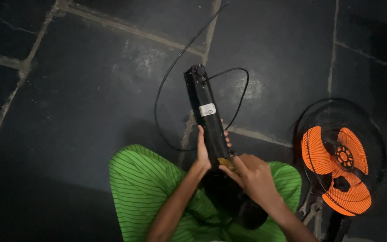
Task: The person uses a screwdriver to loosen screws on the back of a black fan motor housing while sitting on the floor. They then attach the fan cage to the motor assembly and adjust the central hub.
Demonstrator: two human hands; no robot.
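A long black fan stand column with a white sticker rises from my lap, its far end resting on the dark stone floor. My left hand grips the column from the left side. My right hand is closed around the column's lower part, fingers pressing a small yellowish piece against it. A thin black cord loops out from the column's far end across the floor. The wide black base of the column lies between my knees, over green striped cloth.
A fan head with orange blades inside a black wire guard lies on the floor to my right. Two metal wrenches rest beside it. The floor is dark stone slabs with pale joints.
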